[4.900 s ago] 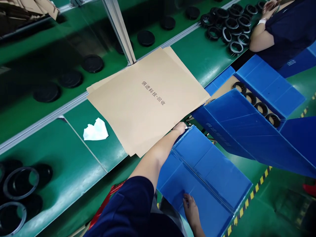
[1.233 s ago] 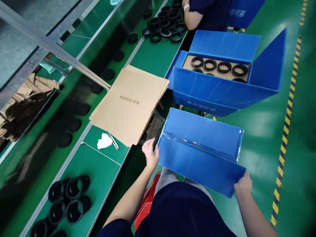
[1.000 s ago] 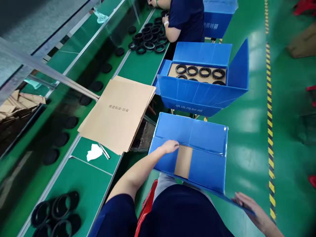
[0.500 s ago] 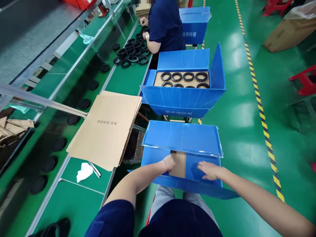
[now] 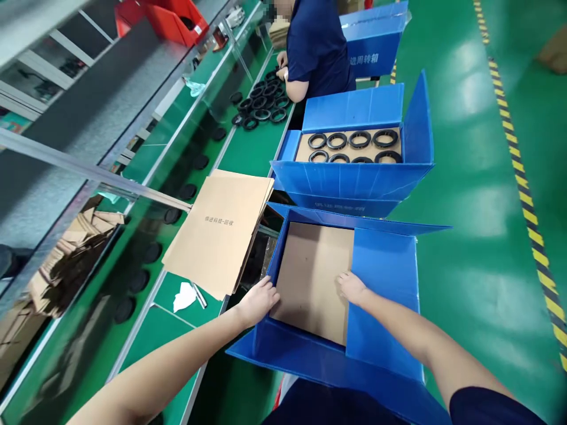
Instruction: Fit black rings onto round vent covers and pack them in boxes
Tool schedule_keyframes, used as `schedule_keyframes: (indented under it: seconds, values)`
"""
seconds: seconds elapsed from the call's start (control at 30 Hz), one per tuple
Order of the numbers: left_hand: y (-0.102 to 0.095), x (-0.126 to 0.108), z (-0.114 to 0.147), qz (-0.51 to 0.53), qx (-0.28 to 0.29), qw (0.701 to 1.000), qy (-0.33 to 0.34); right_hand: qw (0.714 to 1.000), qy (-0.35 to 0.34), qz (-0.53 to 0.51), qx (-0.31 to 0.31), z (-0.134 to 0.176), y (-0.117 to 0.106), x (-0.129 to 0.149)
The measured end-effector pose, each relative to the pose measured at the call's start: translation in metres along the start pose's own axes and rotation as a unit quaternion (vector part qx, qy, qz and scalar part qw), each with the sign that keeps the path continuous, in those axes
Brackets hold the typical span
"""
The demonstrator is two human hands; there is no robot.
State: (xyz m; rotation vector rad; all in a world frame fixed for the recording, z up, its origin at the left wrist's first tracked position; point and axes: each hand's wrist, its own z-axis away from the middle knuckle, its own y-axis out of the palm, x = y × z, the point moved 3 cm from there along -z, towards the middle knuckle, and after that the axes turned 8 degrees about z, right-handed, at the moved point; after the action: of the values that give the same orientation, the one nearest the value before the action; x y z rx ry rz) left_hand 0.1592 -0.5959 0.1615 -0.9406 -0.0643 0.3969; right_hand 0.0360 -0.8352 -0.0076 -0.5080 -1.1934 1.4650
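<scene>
A blue corrugated plastic box (image 5: 381, 271) stands just in front of me. Its left, far and near flaps are folded outward, while the right flap lies across the opening. Inside, a brown cardboard sheet (image 5: 314, 265) shows. My left hand (image 5: 259, 301) is closed over the box's left edge, fingers bent inward. At the inner edge of the right flap, my right hand (image 5: 352, 287) is closed with its fingers curled round that edge above the cardboard. What lies under the sheet is hidden.
A second blue box (image 5: 354, 177) beyond holds black rings (image 5: 359, 139) on cardboard. Left is a green conveyor bench (image 5: 177, 372) with a stack of cardboard sheets (image 5: 221, 230), a white tissue (image 5: 183, 297) and a pen-like rod (image 5: 199, 295). A co-worker (image 5: 319, 53) handles rings farther along.
The box's far and left flaps have swung outward, uncovering more cardboard. My left hand moved left to the box's edge; my right hand moved to the right flap's inner edge. The view shifted.
</scene>
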Motion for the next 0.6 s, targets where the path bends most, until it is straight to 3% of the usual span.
schedule_keyframes:
  seconds: [0.1, 0.17, 0.23, 0.33, 0.4, 0.5, 0.6]
  values:
    - [-0.011, 0.023, 0.026, -0.012, -0.036, 0.998, -0.057, 0.999, 0.007, 0.007, -0.043, 0.040, -0.026, -0.004]
    - [-0.011, 0.037, 0.039, -0.018, -0.063, 0.993, -0.102, 0.996, 0.029, 0.011, -0.087, 0.085, -0.038, -0.014]
    - [-0.006, 0.047, 0.048, -0.023, -0.111, 0.982, -0.150, 0.982, 0.078, 0.018, -0.169, 0.138, -0.044, -0.027]
    - [0.005, 0.058, 0.055, 0.051, -0.255, 0.931, -0.257, 0.934, 0.197, -0.004, -0.298, 0.213, -0.038, -0.047]
    - [0.014, 0.064, 0.053, 0.159, -0.320, 0.883, -0.304, 0.894, 0.297, -0.060, -0.329, 0.247, -0.026, -0.054]
    - [0.022, 0.067, 0.041, 0.251, -0.326, 0.863, -0.294, 0.838, 0.395, -0.134, -0.353, 0.269, -0.008, -0.055]
    - [0.023, 0.068, 0.032, 0.264, -0.342, 0.860, -0.270, 0.825, 0.400, -0.123, -0.380, 0.270, 0.001, -0.055]
